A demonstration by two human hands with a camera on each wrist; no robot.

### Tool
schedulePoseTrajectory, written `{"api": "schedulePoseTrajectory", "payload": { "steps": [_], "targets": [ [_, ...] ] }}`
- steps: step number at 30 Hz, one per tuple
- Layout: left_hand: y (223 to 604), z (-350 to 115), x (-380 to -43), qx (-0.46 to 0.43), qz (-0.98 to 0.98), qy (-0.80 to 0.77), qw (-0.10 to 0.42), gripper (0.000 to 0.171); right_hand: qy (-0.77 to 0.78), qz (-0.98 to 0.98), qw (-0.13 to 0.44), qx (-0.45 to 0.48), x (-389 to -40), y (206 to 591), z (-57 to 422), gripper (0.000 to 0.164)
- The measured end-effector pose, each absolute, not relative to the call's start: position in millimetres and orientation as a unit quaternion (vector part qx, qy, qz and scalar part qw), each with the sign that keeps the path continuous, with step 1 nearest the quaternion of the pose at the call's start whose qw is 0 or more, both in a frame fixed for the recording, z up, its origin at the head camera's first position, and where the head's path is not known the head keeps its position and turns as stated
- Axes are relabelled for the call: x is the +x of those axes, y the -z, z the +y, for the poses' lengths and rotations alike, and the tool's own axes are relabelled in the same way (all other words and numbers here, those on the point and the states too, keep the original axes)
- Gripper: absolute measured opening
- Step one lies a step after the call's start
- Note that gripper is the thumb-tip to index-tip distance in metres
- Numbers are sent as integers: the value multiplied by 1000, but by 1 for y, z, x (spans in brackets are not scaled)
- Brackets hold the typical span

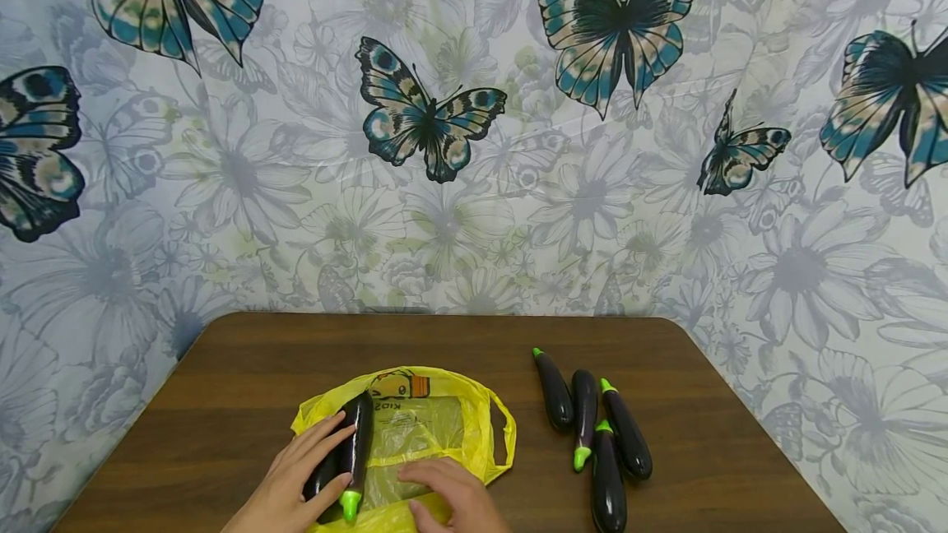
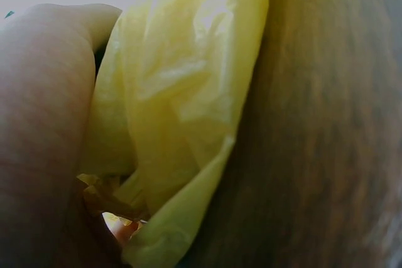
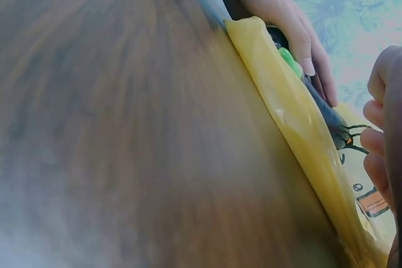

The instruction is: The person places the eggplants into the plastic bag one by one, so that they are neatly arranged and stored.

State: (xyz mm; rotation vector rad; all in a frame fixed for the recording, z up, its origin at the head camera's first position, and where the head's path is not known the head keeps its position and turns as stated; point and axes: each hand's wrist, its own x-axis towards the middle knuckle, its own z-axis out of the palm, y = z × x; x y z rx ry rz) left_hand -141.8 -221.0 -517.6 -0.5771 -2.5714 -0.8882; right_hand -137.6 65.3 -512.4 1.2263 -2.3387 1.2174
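Observation:
Two glossy dark eggplants lie side by side in the left part of a yellow plastic bag [image 1: 474, 401], whose mouth is spread wide. The nearer-to-middle eggplant [image 1: 360, 442] has its green stem end toward me; the other is mostly covered by my left hand [image 1: 299, 467]. That hand rests across both with fingers spread and thumb low near the green end. My right hand [image 1: 455, 492] hovers over the bag's front right rim, fingers loosely bent and holding nothing. In the right wrist view, the left hand [image 3: 286, 20] drapes over the eggplant [image 3: 330, 114] behind the bag's yellow edge [image 3: 282, 117].
Right of the bag, several more eggplants [image 1: 585, 401] lie grouped on the brown wooden table [image 1: 244, 368]. A loop handle [image 1: 507, 434] of the bag sticks out toward them. Behind the table's far edge hangs a butterfly-and-flower patterned cloth [image 1: 444, 253].

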Motion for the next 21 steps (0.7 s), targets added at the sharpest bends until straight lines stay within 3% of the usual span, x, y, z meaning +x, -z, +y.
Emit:
{"api": "schedulePoseTrajectory", "payload": {
  "steps": [16, 21],
  "targets": [
    [516, -221, -144, -216, -906, 313, 188, 55, -437, -796, 118, 402, -135, 511, 77, 31],
    [514, -222, -144, -207, -911, 316, 167, 54, -439, -794, 121, 403, -133, 509, 79, 29]
  ]
}}
